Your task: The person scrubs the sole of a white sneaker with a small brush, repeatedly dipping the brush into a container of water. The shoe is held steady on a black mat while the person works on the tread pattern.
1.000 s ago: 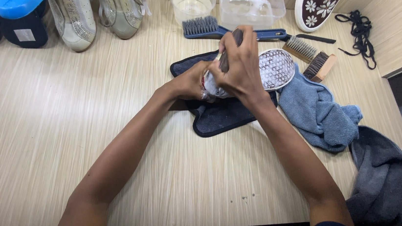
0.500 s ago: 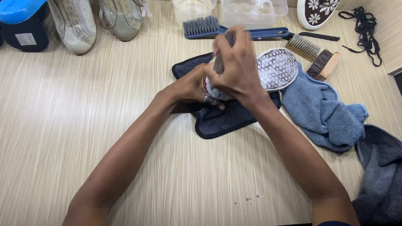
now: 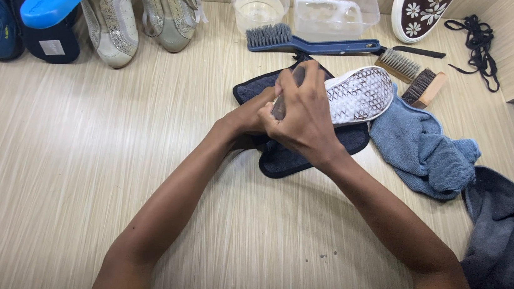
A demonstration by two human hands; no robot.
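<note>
A white shoe lies sole-up on a dark blue mat in the middle of the wooden table. My left hand grips the shoe's near end, mostly hidden behind my right. My right hand is closed around a small dark brush whose top pokes out above my fingers, pressed against the shoe's near end.
A light blue cloth and a grey cloth lie to the right. At the back are a long blue brush, two wooden brushes, two clear tubs, a pair of white sneakers, blue shoes, black laces.
My right hand with the brush has slid down and towards me along the shoe's near end. The view has shifted slightly, so everything sits a little further right and lower.
</note>
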